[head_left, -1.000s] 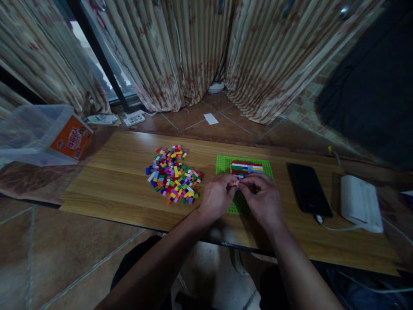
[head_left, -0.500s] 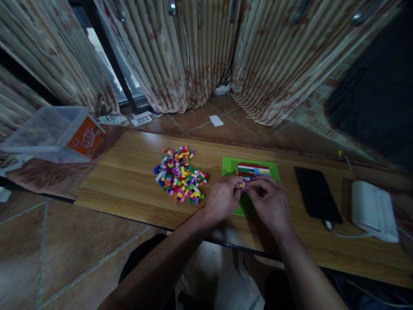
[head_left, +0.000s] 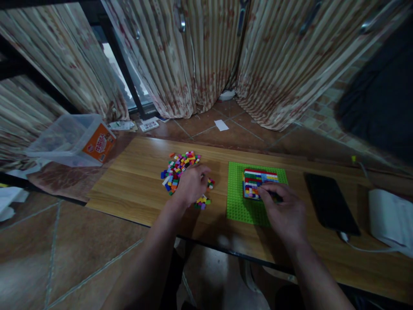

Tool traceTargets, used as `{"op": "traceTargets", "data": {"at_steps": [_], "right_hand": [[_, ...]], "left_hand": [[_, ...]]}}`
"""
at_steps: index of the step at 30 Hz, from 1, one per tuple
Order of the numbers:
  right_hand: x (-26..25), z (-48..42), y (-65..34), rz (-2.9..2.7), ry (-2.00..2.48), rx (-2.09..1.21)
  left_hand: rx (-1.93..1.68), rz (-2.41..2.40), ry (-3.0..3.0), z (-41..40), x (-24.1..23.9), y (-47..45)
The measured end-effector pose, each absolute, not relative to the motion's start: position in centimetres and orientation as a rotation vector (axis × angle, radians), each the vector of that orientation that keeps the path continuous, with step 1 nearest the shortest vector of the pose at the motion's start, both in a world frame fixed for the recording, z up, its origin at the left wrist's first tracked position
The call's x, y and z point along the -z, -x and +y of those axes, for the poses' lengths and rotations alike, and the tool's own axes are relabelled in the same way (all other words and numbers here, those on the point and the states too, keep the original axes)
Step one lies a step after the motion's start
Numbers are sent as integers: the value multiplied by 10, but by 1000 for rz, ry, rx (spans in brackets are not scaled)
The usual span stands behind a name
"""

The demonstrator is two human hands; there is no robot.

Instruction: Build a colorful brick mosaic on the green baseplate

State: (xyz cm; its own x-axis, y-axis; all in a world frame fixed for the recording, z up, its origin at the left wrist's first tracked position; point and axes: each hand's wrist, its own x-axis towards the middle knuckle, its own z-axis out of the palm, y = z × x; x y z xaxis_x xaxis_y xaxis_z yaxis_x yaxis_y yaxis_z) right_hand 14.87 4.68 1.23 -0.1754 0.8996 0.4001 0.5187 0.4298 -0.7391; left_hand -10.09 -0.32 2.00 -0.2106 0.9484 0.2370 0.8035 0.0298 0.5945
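Loosely curled hands (head_left: 192, 184) at bricks (head_left: 176, 168)

1 head-worn camera, looking forward and down, table (head_left: 129, 176) at middle distance, curtains (head_left: 209, 60) beyond

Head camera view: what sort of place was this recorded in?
Probably a room in a home. Long patterned curtains hang by a window, the floor is tiled, and a pile of small toy bricks lies on a wooden table.
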Motion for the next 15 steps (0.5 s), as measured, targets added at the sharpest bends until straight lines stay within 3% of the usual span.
{"op": "traceTargets", "data": {"at_steps": [15], "right_hand": [[-14, 43, -143, -1857, 1193, -541]], "left_hand": [[-663, 1898, -2104, -7, -23, 106]]}}
